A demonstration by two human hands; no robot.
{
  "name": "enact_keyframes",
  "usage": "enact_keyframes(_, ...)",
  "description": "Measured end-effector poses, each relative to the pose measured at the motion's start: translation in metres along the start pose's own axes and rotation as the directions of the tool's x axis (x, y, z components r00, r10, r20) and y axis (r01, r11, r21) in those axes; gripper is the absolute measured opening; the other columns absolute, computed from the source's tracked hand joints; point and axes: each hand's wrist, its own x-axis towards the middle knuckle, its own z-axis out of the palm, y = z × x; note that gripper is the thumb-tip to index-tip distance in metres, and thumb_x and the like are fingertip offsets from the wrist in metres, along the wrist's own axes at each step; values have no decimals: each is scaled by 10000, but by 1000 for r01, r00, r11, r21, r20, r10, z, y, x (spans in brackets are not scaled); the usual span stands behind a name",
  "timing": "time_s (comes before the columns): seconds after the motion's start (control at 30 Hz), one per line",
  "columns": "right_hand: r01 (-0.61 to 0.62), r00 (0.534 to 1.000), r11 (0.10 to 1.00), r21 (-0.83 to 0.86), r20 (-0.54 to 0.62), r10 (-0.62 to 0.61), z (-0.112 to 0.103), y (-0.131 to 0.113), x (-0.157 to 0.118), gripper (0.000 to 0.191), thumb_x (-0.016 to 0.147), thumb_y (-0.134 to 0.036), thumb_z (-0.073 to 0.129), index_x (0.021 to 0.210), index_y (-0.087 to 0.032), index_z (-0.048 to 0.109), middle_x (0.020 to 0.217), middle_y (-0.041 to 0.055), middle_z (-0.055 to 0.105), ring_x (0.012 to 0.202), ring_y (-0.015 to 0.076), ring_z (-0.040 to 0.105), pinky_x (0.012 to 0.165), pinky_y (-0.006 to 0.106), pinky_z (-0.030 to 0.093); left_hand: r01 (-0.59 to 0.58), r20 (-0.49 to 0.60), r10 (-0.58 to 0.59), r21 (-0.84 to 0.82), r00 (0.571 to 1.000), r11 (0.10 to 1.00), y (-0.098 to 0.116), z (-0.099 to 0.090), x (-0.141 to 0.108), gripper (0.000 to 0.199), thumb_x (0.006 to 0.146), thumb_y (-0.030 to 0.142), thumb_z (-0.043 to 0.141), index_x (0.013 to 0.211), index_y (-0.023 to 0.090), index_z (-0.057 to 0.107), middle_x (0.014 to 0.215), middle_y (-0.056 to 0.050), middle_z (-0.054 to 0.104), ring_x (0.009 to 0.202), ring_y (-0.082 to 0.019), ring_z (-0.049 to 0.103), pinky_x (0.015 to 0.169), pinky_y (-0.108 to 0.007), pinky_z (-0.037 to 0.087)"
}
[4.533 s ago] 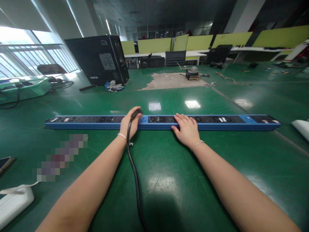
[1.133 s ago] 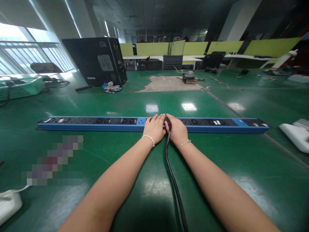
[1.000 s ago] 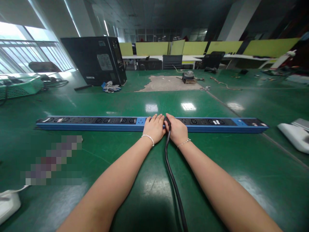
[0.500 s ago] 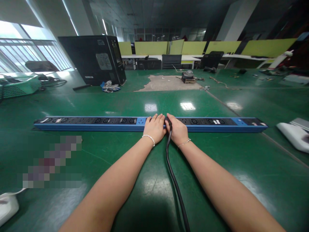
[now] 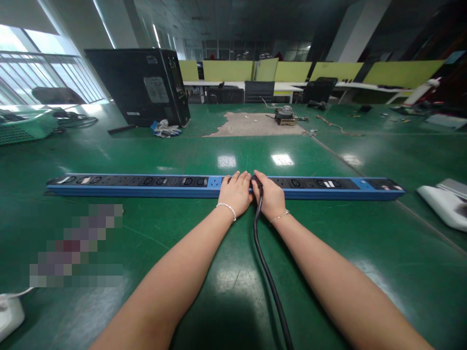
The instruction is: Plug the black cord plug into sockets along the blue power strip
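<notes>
A long blue power strip with black socket panels lies crosswise on the green table. My left hand is laid over its middle, fingers across the top and thumb at the front side, holding it against the table. Right beside it, my right hand is closed around a black plug at the strip's sockets. The plug is mostly covered by my fingers, and I cannot tell how deep it sits in the socket. From it a thick black power cord runs down between my forearms.
A black computer tower stands at the back left, with gloves before it. A green basket is at far left. White devices lie on the right. A blurred-out item lies at front left.
Both hands and the plug have shifted very slightly right in the view, and the cord with them. The grips look the same.
</notes>
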Motion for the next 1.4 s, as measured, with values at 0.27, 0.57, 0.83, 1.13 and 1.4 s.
enact_keyframes(0.27,-233,902,927,294,-291,319,-30,10,34,387,891,-356,416,1162,-146,594,1034,87,681,874,194,661,783,346,553,0,39,0,1,999,1000,0,-3,1,603,852,507,471,1347,167,412,1402,-89,465,1308,-254,374,1063,-439,272)
enact_keyframes(0.57,-357,904,880,314,-122,410,-86,101,13,346,811,-396,510,1031,-176,661,989,95,695,921,232,640,879,448,494,-18,47,18,7,999,1000,-3,-2,1,576,860,524,455,1335,200,418,1417,-70,448,1313,-251,363,1062,-437,265)
enact_keyframes(0.83,-371,925,918,139,-38,379,-98,122,-6,358,817,-432,490,1039,-214,666,944,76,698,869,247,636,827,433,497,-29,55,28,20,998,999,-3,-4,1,576,864,526,445,1342,206,415,1422,-61,443,1312,-244,363,1063,-422,258)
enact_keyframes(1.13,-316,949,949,-15,15,316,-95,118,-8,373,811,-377,489,1091,-200,660,950,80,705,879,244,648,834,381,494,-20,59,20,6,998,1000,-3,-4,1,586,858,523,460,1339,190,419,1413,-63,454,1310,-247,364,1061,-429,263)
enact_keyframes(1.4,-233,971,970,-62,32,236,-91,112,-18,395,824,-340,461,1153,-203,631,1188,84,636,1069,248,601,984,430,421,-12,79,11,17,997,1000,-2,-6,2,579,864,515,451,1346,195,411,1424,-65,439,1322,-243,354,1069,-428,262)
